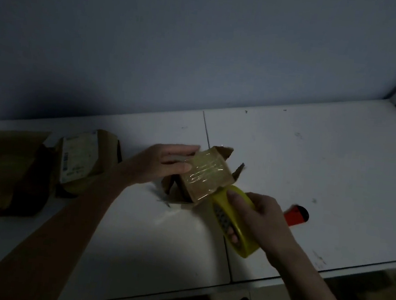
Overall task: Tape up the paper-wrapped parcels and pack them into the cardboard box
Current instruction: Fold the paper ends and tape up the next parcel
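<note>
A brown paper-wrapped parcel, glossy with clear tape across its top, sits in the middle of the white table with torn paper or card flaps sticking out around it. My left hand holds its left end, fingers straight along the far side and thumb on the near side. My right hand grips a yellow tape dispenser whose front end touches the parcel's near right corner. An open cardboard box stands at the far left, its inside dark.
Beside the box stands another carton with a white printed label. An orange tool lies on the table behind my right hand. The table's front edge runs close below my right wrist. A grey wall rises behind.
</note>
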